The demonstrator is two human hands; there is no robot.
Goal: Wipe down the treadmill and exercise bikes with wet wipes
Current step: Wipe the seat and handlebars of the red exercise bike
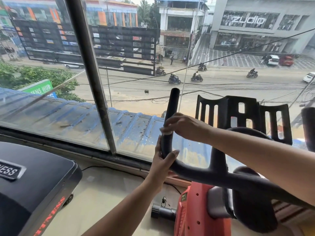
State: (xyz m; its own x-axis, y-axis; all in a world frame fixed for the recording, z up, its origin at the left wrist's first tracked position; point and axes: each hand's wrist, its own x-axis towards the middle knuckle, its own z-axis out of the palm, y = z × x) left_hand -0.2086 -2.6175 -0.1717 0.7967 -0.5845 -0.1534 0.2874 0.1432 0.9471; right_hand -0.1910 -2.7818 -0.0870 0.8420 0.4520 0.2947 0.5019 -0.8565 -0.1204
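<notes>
A window pillar (95, 82) stands before a blue roof (81, 116), motorbikes (174, 79) and parked cars (272, 60).

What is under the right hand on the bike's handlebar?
A white wipe pressed on the black handlebar. Only its edge shows below the right hand; the rest, and the bar beneath, are hidden by the fingers.
</notes>
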